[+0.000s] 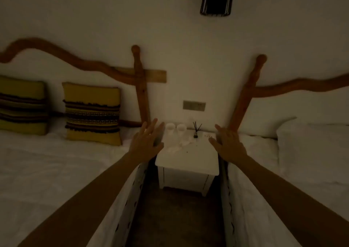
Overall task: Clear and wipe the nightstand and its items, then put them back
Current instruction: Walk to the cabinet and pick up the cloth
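Both hands, left hand point(146, 142) and right hand point(229, 143), fingers spread and empty, flank the far nightstand point(187, 159), seemingly poised to start clearing two cups point(175, 128) and reed diffuser point(196, 131).

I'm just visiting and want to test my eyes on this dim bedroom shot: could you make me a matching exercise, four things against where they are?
Things:
1. two white cups
2. reed diffuser
3. striped yellow cushions
4. wall switch plate

Places:
A. on the bed left of the nightstand
B. on the wall above the nightstand
C. back left of the nightstand top
D. back of the nightstand top, right of the cups

Pairs: 1-C, 2-D, 3-A, 4-B
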Demonstrator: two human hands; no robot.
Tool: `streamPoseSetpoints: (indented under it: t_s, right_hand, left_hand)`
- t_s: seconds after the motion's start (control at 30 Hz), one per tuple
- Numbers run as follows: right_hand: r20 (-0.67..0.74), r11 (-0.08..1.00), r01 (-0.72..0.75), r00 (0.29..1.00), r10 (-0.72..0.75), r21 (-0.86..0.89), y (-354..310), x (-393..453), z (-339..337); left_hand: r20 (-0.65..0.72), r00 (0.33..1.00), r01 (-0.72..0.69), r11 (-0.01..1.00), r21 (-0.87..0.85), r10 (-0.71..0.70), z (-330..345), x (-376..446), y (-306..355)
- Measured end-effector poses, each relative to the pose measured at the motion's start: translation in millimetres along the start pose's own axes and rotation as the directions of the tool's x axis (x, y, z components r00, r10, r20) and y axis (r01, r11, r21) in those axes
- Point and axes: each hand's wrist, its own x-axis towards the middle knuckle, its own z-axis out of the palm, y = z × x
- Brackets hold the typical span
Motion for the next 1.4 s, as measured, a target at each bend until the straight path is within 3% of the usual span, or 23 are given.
streamPoseSetpoints:
  t_s: [0.17, 0.3, 0.53, 0.7, 0.9, 1.17, 1.4]
  right_hand:
    - [0.162, 0.999, -0.038, 0.986, 0.039, -0.011, 16.4, 60.2, 49.4]
    - [0.287, 0.998, -0.060, 0.956, 0.062, -0.017, 19.3, 123.4, 91.1]
    - [0.364, 0.993, -0.106, 0.924, 0.115, -0.044, 20.1, 214.7, 138.7]
    - [0.437, 0.986, -0.136, 0.884, 0.163, -0.093, 36.6, 274.3, 179.3]
    - [0.523, 0.986, -0.079, 0.840, 0.146, -0.149, 65.5, 320.6, 239.9]
    - [0.524, 0.989, 0.024, 0.850, 0.056, -0.144, 118.2, 403.8, 341.2]
    - [0.601, 0.981, 0.158, 0.797, -0.061, -0.109, 148.9, 439.0, 402.4]
  left_hand:
    - [0.135, 0.985, 0.108, 0.994, 0.000, -0.107, 48.0, 42.8, -31.7]
    - [0.237, 0.967, 0.106, 0.994, -0.041, -0.093, 93.2, 96.4, -65.2]
    - [0.341, 0.933, 0.187, 0.967, -0.175, -0.119, 149.1, 191.1, -98.8]
    - [0.445, 0.893, 0.190, 0.950, -0.246, -0.063, 202.6, 243.6, -118.4]
    - [0.563, 0.826, 0.198, 0.945, -0.260, -0.018, 276.8, 270.1, -121.4]
    - [0.611, 0.791, 0.165, 0.948, -0.271, 0.038, 399.0, 283.3, -104.8]
    - [0.552, 0.834, 0.179, 0.936, -0.303, 0.019, 464.9, 297.1, -100.8]
